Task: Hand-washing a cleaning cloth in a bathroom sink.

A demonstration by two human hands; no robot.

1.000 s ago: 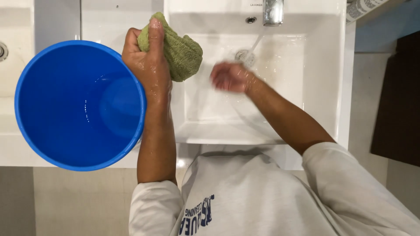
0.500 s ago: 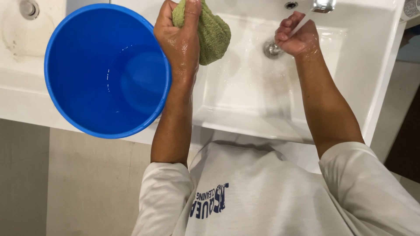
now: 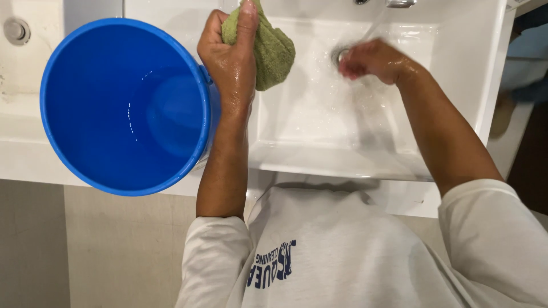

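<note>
While water runs from the chrome tap (image 3: 399, 3) at the top edge, I see my left hand (image 3: 231, 60) clenched around a bunched green terry cloth (image 3: 273, 48), holding it above the left rim of the white rectangular ceramic basin (image 3: 456, 74), just beside the round blue plastic bucket (image 3: 123, 105). That cloth looks wet and soft, so I judge it light but limp and dripping; it will sag out of any loose hold, and the safest place to take it is the gathered middle, where the fingers already wrap it. My right hand (image 3: 371, 60) is loosely curled under the stream, close over the drain (image 3: 339, 54), and grasps nothing that I can make out; motion blur hides the fingertips. The bucket stands on the white desk (image 3: 23, 154) left of the basin, with a shallow pool of water in its bottom, and its rim touches my left wrist. A second round drain fitting (image 3: 16, 31) shows at the far left. Against the picture half a second back, the right hand has dropped from beside the tap down towards the drain and now looks more blurred and wetter, while the left hand keeps the cloth in much the same grip and place.
</note>
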